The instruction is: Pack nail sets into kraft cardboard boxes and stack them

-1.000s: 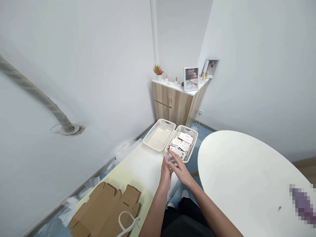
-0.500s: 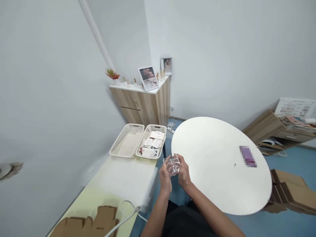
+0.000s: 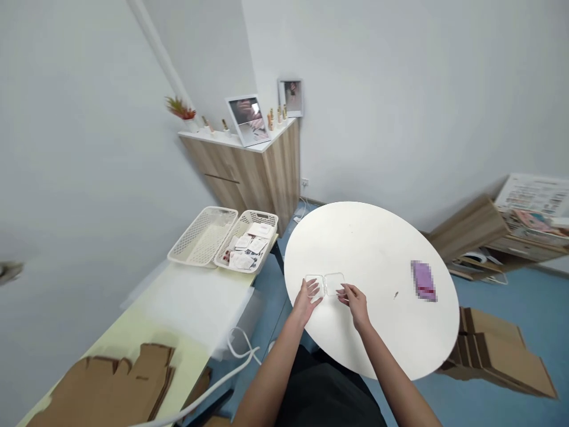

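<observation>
A small clear plastic case (image 3: 325, 284) lies opened flat on the round white table (image 3: 377, 255), its two halves side by side. My left hand (image 3: 306, 300) holds the left half, with its fingers over and under that half. My right hand (image 3: 353, 299) pinches the right half at its near edge. Both hands rest over the table's near left part.
A blurred purple object (image 3: 422, 280) lies on the table to the right. Two white baskets (image 3: 202, 236) stand on the long table at left, one holding packets (image 3: 246, 248). Flat cardboard (image 3: 104, 385) lies nearer. A wooden cabinet (image 3: 249, 166) stands in the corner; folded boxes (image 3: 498, 350) lie on the floor.
I have turned from the baskets to the round table. The clear case, held closed in both hands before, now lies opened flat on the table.
</observation>
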Demonstrator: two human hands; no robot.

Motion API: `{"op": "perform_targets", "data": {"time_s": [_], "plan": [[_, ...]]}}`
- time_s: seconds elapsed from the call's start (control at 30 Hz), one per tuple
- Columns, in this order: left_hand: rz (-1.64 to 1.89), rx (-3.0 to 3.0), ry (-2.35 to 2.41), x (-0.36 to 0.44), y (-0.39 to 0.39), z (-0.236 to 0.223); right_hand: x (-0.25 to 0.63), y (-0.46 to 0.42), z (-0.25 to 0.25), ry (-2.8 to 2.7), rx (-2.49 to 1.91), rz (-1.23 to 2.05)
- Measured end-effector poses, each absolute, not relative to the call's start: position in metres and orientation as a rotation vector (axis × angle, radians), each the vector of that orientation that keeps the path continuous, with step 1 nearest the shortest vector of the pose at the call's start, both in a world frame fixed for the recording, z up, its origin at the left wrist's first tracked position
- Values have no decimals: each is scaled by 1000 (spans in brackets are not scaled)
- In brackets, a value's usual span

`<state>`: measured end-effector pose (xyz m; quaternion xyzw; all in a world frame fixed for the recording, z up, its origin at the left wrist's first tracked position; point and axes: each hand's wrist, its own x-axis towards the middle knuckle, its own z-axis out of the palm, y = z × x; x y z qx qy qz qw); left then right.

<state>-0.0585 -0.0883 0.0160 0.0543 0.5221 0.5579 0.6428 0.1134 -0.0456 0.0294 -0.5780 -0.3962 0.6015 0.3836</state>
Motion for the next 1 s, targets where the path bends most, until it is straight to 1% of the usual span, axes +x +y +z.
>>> {"op": "perform_targets", "data": {"time_s": [0.07, 0.13, 0.23, 0.3, 0.37, 0.43, 0.47, 0.57, 0.63, 0.8, 0.9, 1.0], "plan": [[1222, -32, 1320, -52, -85, -8, 127, -42, 0, -958, -1561, 1610], [1243, -58, 1358, -51, -86, -25, 134, -40, -24, -921, -1629, 1630], [1279, 12, 1398, -59, -92, -33, 141, -37, -47, -974, -1710, 1573], [1285, 92, 1439, -72, -97, -30, 142, -34, -54, -1130, -1821, 1397], [1303, 218, 1499, -92, -104, -19, 138, -29, -56, -1333, -1930, 1089], [1355, 395, 1594, -118, -112, -3, 124, -22, -50, -1512, -1952, 801], [1403, 491, 1671, -133, -116, 5, 112, -17, -45, -1584, -1925, 716], [1538, 782, 1925, -185, -129, 28, 56, -1, -22, -1747, -1733, 678], [1543, 915, 2092, -222, -134, 35, 5, 11, -2, -1848, -1555, 709], [1239, 1247, 2309, -306, -126, 29, -136, 30, 37, -2225, -1093, 794], [1094, 1347, 2331, -342, -112, 22, -204, 31, 41, -2571, -1036, 783], [958, 1429, 2275, -364, -102, 16, -247, 26, 34, -2869, -1039, 724]]}}
